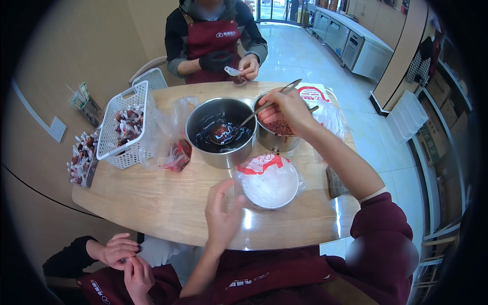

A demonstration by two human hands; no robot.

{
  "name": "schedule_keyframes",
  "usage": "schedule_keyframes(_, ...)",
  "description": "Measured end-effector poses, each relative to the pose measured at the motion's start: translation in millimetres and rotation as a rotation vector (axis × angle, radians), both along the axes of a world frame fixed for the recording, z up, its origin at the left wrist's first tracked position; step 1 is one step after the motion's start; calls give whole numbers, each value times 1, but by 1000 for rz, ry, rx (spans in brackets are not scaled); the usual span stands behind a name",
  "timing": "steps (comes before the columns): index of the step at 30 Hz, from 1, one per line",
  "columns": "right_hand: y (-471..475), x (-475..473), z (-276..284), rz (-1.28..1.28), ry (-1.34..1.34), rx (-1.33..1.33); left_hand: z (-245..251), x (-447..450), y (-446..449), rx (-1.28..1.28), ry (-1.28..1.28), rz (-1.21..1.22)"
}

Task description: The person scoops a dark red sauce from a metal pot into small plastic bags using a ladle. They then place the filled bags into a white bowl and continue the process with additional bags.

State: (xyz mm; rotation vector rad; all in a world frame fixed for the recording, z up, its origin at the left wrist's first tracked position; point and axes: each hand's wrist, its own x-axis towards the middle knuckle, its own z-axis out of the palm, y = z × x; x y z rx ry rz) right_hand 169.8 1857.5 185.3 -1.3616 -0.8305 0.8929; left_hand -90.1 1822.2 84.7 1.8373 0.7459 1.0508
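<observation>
My right hand (284, 108) grips the handle of a metal ladle (263, 108), whose bowl sits in dark liquid inside a steel pot (225, 160). Behind and beneath that hand stands a second steel pot (278, 143) holding reddish-brown dried bits, with another handle poking out. My left hand (223, 213), slightly blurred, is held over the table with fingers apart, at the left of a round bowl (271, 185) covered by a clear plastic bag with red print. Left of the liquid pot lies a plastic bag with red contents (179, 154).
A white perforated basket (126, 146) and a tray (91, 167) hold small wrapped pieces at the left. Across the wooden table (152, 206), a person with one black glove handles a small plastic packet. Another person's hands (129, 259) work at lower left. A dark packet (336, 183) lies near the right edge.
</observation>
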Motion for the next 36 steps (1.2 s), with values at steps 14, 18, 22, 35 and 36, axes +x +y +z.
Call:
schedule_keyframes(14, -119, 13, 31, -39, -118, -72, -37, 7, 37, -800, -23, -291)
schedule_keyframes(18, -155, -9, -4, -32, -236, -15, -39, 7, 44, -726, 140, -368)
schedule_keyframes(22, -186, -18, -28, 375, -1409, 433, -34, 4, 46, -777, 272, -373)
schedule_keyframes(35, -56, -34, -36, 120, -1367, 625, -27, 4, 29, -889, -178, -266)
schedule_keyframes(36, -44, -40, -40, 111, -1300, 525, -26, 3, 28, -888, -189, -302)
